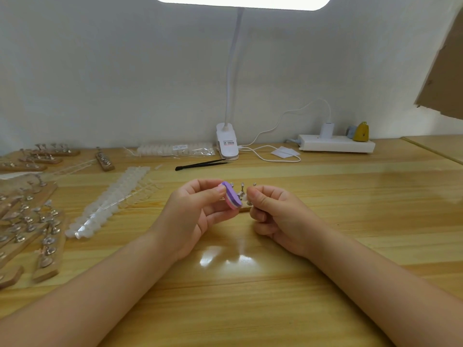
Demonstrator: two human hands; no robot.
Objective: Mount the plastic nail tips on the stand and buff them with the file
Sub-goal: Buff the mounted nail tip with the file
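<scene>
My left hand (194, 215) pinches a small purple and pink file (231, 195) between thumb and fingers, held above the table's middle. My right hand (274, 215) is closed just to its right, thumb and forefinger pinching a small clear nail tip (246, 197) that meets the file's edge. Behind both hands a wooden stand (242, 195) with metal pegs lies on the table, mostly hidden. Strips of clear plastic nail tips (110, 204) lie to the left.
Many wooden stands with metal holders (30, 221) crowd the left edge. Black tweezers (203, 164), a bag of tips (175, 149), a clip lamp (226, 144), its cable and a white power strip (337, 144) line the back of the wooden table (350, 196).
</scene>
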